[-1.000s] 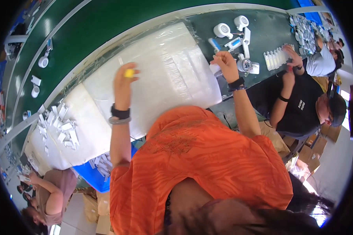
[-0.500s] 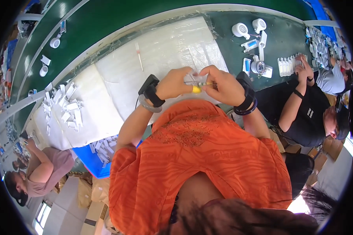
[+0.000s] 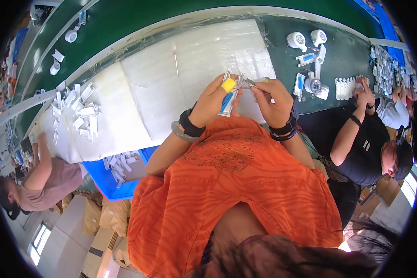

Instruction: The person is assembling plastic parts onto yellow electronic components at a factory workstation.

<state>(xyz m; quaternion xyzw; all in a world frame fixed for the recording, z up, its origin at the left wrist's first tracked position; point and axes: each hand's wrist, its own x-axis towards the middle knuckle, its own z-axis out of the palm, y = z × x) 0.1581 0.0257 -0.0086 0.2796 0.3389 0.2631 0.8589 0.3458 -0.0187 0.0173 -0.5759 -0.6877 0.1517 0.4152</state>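
Observation:
My left hand, with a yellow wrap on the thumb, is closed around a narrow white plastic housing. A blue strip lies inside it. Opposite, the fingertips of my right hand pinch a small grey piece beside the housing; its exact kind is too small to tell. Thin reddish wires stretch between the housing and my right fingers. Both hands are above the near edge of a white padded sheet.
A thin stick-like tool lies on the sheet. Left of it is a heap of white plastic parts; a blue crate with similar parts stands below. White handheld fans lie at the right, near a co-worker's hands.
The housing has turned in my left hand, so its blue strip now shows. My right hand has drawn a little to the right, and the wires are visible between the hands.

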